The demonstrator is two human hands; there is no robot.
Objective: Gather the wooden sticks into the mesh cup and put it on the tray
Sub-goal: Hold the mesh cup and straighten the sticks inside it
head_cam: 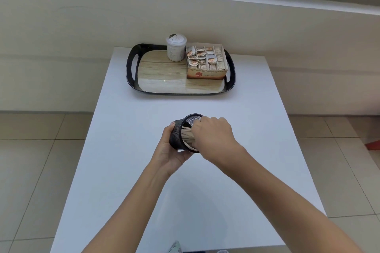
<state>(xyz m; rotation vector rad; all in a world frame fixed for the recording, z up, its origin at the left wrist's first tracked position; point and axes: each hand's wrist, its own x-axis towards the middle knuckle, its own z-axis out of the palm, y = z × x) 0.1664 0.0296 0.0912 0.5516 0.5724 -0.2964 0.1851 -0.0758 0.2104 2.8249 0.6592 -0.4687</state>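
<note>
The left hand [168, 150] wraps its fingers round the black mesh cup [177, 133], held tilted just above the middle of the white table [144, 191] with its mouth to the right. The wooden sticks [187, 135] lie inside. The right hand [213, 131] reaches into the mouth, fingertips at the sticks (pinching or only pushing, I cannot tell). The tray [131, 72] sits well apart at the far edge, carrying a white jar [176, 50] and a tea-bag box [206, 73].
</note>
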